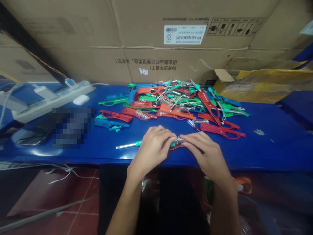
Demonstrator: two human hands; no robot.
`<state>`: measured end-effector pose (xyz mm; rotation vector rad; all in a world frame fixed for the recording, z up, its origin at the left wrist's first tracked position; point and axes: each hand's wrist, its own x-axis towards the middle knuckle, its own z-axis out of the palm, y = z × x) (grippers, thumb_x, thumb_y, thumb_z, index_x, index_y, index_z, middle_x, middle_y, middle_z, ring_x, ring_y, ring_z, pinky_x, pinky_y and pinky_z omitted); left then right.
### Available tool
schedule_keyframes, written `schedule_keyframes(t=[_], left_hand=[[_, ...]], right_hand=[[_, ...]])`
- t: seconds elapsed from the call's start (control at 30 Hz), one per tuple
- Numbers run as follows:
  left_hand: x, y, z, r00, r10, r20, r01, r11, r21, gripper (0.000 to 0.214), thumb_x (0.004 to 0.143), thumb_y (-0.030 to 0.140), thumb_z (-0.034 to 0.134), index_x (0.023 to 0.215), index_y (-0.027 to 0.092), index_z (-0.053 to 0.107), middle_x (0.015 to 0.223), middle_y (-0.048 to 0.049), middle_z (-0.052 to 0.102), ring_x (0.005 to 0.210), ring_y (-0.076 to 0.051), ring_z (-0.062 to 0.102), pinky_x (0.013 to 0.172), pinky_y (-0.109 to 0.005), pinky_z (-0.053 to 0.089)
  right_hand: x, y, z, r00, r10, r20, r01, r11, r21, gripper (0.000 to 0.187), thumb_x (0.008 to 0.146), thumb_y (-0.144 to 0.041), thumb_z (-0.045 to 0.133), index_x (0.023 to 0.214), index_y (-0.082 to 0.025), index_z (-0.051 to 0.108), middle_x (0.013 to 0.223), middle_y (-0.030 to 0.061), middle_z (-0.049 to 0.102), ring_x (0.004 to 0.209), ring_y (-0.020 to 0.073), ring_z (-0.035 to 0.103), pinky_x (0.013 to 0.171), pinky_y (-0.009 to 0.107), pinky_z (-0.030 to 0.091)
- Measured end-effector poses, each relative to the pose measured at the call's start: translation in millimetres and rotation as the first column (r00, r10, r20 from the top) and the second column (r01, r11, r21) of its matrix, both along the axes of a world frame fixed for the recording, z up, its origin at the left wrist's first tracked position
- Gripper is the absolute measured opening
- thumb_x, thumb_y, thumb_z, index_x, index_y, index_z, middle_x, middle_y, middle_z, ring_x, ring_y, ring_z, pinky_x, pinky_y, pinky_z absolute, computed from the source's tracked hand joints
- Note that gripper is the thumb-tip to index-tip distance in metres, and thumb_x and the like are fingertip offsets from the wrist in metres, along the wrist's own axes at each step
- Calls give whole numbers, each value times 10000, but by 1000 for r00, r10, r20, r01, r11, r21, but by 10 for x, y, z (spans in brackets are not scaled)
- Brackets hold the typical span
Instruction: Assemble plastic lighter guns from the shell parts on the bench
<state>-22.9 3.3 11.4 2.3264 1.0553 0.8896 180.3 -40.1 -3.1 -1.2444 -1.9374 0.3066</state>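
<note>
Near the front edge of the blue table, both my hands are closed on a half-assembled stick lighter. Its metal tube with a green collar sticks out to the left, and a bit of red casing shows between my hands. My left hand pinches the lighter from the left, covering much of it. With thumb and fingertips together, my right hand grips small parts at its right end. Those small parts are too fine to make out. Just behind lie a red casing half and a clear narrow tank.
A heap of red, green and blue lighter parts with wires lies behind my hands. A large cardboard box stands behind it, an open carton at right. Left are a power strip, white earbud case and phone.
</note>
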Motion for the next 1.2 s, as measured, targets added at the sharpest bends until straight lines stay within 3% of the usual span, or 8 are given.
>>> schedule_keyframes(t=[0.23, 0.63, 0.83, 0.9, 1.03, 1.2], left_hand=[[11, -18, 22, 999, -23, 46, 25, 998, -58, 157, 1045, 280, 561, 972, 227, 689, 996, 12, 754, 936, -182, 612, 898, -354, 395], [-21, 25, -34, 998, -43, 52, 45, 998, -50, 141, 1012, 321, 612, 980, 224, 708, 969, -6, 756, 915, -192, 618, 888, -364, 419], [7, 12, -15, 999, 1, 46, 1, 999, -46, 141, 1000, 341, 634, 980, 234, 723, 991, -3, 768, 935, -194, 633, 884, -366, 440], [-6, -8, 15, 998, 35, 58, -35, 999, -5, 147, 986, 357, 656, 1036, 235, 721, 1055, -11, 768, 993, -200, 642, 916, -376, 447], [-205, -41, 75, 993, 93, 75, -98, 993, 65, 235, 969, 359, 683, 1175, 245, 689, 1193, -33, 735, 1124, -214, 637, 1012, -398, 450], [-584, -23, 41, 989, 149, -10, -147, 982, 117, 156, 1007, 327, 625, 1097, 238, 715, 1169, -46, 743, 1100, -231, 658, 1019, -436, 457]], right_hand=[[24, 10, -31, 1000, -11, -4, 11, 1000, 28, 209, 1027, -194, 576, 1189, -234, 702, 1112, 30, 759, 1027, 177, 678, 1031, 364, 458], [19, 12, -32, 1000, -15, 27, 16, 1000, -18, 220, 1051, -261, 532, 1187, -241, 704, 1128, 48, 764, 1036, 208, 679, 1022, 412, 478], [5, 5, -37, 995, -94, 15, 94, 993, -65, 279, 1033, -327, 566, 1292, -257, 643, 1095, 50, 768, 1022, 232, 685, 1015, 430, 495], [-3, -2, -28, 994, -107, 8, 107, 991, -86, 244, 1028, -339, 573, 1244, -258, 653, 1090, 49, 762, 1028, 232, 681, 1005, 415, 501], [-23, -16, -12, 998, -69, -1, 69, 997, -36, 151, 1042, -304, 546, 1098, -238, 669, 1079, 52, 749, 1024, 216, 667, 991, 383, 497], [-26, 0, -31, 998, -62, 31, 60, 997, 55, 141, 1045, -283, 545, 1101, -228, 662, 1096, 67, 742, 1048, 223, 664, 1008, 418, 471]])
